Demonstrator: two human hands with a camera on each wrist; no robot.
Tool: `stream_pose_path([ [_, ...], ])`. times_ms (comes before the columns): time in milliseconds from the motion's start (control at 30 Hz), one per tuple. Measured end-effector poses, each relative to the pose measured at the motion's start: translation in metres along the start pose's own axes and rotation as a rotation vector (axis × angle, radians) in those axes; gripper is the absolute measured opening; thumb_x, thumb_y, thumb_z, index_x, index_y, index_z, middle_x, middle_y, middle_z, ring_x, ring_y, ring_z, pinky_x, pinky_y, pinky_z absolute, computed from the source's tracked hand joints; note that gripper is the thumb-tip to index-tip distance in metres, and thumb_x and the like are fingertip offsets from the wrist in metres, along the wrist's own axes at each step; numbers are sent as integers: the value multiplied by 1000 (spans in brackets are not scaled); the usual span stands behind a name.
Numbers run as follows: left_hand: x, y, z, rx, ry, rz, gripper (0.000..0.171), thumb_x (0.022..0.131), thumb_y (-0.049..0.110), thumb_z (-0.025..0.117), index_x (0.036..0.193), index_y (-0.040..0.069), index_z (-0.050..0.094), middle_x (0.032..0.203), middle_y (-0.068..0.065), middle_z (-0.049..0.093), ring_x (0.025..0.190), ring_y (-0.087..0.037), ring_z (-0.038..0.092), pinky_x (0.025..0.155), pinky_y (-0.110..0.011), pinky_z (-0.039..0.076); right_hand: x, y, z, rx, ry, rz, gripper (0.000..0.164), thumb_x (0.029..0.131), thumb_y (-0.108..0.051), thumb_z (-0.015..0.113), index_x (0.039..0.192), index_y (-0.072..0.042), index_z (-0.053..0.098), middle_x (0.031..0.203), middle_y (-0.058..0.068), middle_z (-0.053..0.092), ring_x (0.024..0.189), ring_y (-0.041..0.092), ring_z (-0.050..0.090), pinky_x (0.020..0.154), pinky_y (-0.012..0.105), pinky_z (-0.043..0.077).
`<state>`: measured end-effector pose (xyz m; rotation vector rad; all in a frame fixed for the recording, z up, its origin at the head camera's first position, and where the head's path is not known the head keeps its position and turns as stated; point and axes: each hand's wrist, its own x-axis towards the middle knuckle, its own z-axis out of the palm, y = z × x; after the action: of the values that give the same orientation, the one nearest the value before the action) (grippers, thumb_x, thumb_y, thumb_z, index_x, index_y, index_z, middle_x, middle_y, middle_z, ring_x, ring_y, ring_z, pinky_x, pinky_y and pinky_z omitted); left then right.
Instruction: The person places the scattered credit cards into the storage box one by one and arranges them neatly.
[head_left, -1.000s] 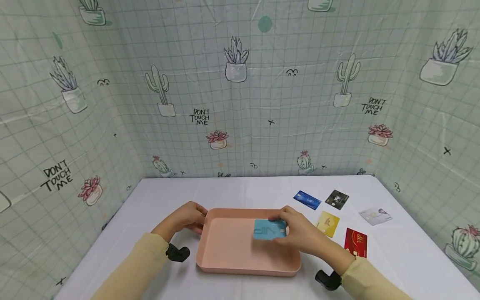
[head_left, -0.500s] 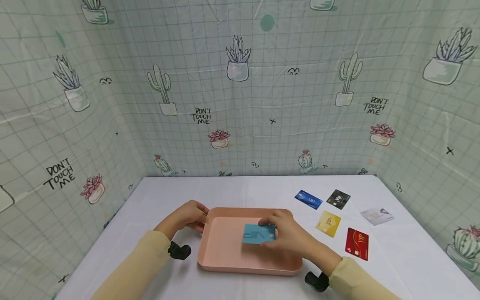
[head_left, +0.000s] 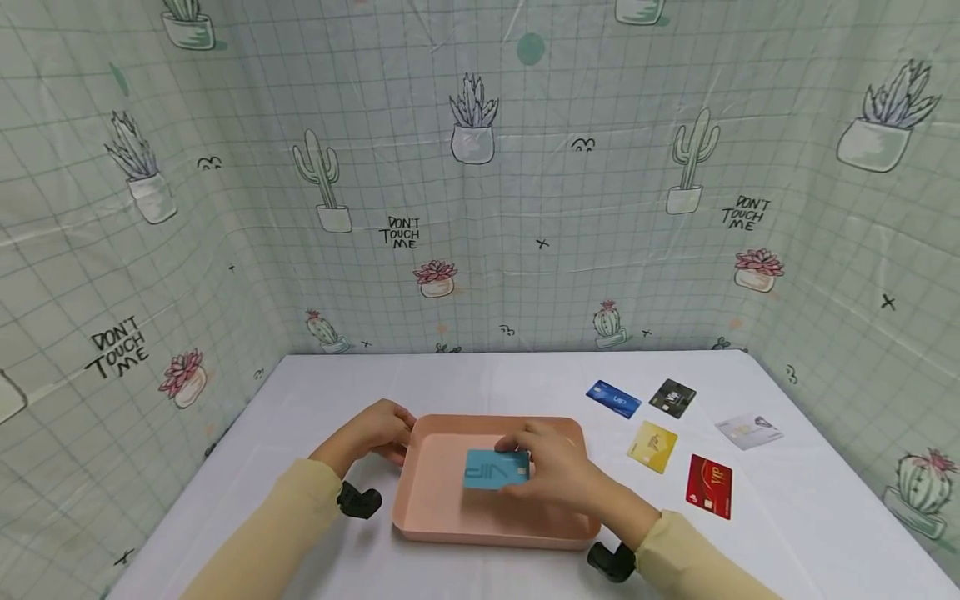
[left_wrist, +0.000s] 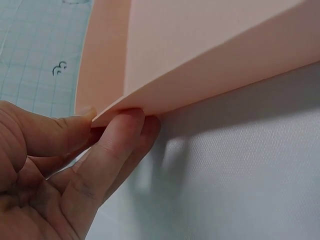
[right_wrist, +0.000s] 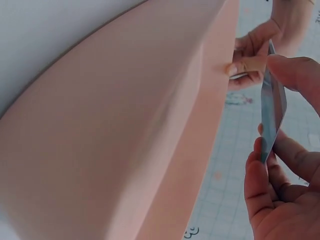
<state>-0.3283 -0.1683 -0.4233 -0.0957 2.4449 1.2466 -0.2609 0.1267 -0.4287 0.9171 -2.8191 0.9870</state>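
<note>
Over the pink tray (head_left: 427,504), the turquoise card (head_left: 489,470) hangs above the bottom with a shadow below it, and I have the right grip (head_left: 558,467) clamped on it, thumb at one long edge, fingers at the other. At the tray's left side, near the far corner, the left grip (head_left: 377,431) pinches the edge. I judge the step in hand to be placing this card, with the left side steadying the tray; the next move should call for lowering it level and parting thumb and fingers only once it has support. On the white table (head_left: 322,387), to the tray's right, lie a dark blue card (head_left: 613,399), a black card (head_left: 672,398), a yellow card (head_left: 652,447), a silver card (head_left: 749,432) and a red card (head_left: 709,486).

The head view gives me the held card's lettered face and the loose ones, which neither wrist view catches, but it hides some left fingers. The left wrist view shows them against the tray's outer wall, thumb at the rim. From the right wrist, the card is nearly edge-on; its height I cannot tell.
</note>
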Motion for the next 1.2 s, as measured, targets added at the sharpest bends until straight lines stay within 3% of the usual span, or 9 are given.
stream_pose_path([
  [667,-1,0,2,42,6,19,21,89,-7,63,110,-10,69,86,-14,73,56,-14,67,55,-28,62,11,-9,21,86,-45,21,50,77,-26,89,121,-9,71,119,4,60,103,16,55,87,29,53],
  [1200,-2,12,3,118,40,-18,23,92,-5,62,113,-9,69,91,-15,72,53,-13,66,53,-25,60,17,-17,39,90,-120,69,50,76,-31,87,120,-11,72,119,1,58,102,12,54,89,26,52],
])
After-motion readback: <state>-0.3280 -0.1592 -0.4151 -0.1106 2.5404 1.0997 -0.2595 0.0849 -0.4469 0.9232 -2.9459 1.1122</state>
